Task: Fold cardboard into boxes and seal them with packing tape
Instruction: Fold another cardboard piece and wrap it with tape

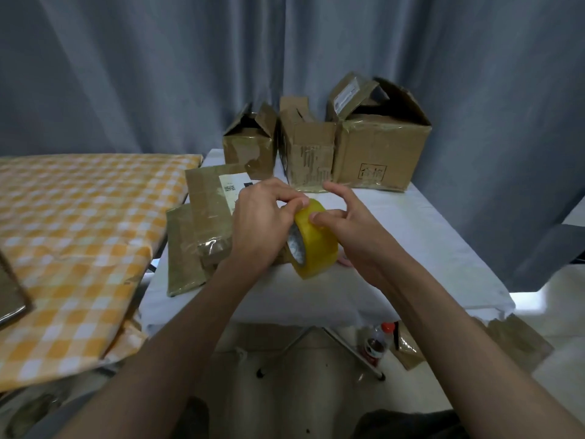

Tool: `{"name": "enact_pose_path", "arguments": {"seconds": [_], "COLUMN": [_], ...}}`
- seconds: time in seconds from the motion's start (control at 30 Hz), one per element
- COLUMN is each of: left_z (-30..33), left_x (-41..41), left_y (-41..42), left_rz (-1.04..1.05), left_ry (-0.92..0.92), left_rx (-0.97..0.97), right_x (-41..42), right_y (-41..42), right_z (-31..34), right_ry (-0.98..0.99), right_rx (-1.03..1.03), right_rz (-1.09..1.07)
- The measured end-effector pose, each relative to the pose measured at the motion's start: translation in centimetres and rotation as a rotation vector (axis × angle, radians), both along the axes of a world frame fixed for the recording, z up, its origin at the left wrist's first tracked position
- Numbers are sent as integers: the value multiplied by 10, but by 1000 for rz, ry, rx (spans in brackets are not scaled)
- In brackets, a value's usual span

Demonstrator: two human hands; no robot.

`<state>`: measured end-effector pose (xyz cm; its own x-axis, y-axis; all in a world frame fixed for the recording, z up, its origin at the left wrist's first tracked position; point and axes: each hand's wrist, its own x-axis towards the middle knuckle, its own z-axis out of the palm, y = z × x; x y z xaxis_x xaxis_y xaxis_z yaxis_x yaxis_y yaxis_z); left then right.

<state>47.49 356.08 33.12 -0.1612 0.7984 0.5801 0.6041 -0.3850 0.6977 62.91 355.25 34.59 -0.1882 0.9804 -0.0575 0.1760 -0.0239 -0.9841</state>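
Head view: left hand (259, 223) grips tape roll (313, 239); right hand (351, 223) fingertips pinch its rim.

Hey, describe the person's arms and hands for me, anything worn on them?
Both forearms are bare up to the frame's bottom edge: no sleeves show. The left hand and right hand wear no gloves, and no watch, ring or bracelet is visible on either wrist or finger.

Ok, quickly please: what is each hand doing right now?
Left hand: grips the yellow tape roll.
Right hand: its fingertips pinch at the roll's outer surface.
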Motion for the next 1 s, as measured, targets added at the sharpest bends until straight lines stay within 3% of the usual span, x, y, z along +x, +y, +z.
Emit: {"name": "enact_pose_path", "arguments": {"seconds": [0.17,0.33,0.5,0.63,0.73,0.83,1.0], "left_z": [4,10,16,11,7,7,11], "left_x": [1,10,0,-6,-9,-13,-35], "left_y": [-1,-9,-5,1,4,0,-8], "left_rz": [51,40,38,20,32,101,156], "left_ry": [-56,-38,-157,-65,119,291,319], "left_rx": [62,165,50,-80,-168,-152,-85], "right_x": [-3,-3,3,11,15,15,5], "right_y": [-1,6,3,2,3,10,31], "right_z": [-4,-8,-7,-3,0,2,-5], "right_ry": [97,24,-53,-63,-70,-134,-321], "right_rx": [65,203,250,280,313,360,454], "right_rz": [32,-84,17,95,145,123,53]}}
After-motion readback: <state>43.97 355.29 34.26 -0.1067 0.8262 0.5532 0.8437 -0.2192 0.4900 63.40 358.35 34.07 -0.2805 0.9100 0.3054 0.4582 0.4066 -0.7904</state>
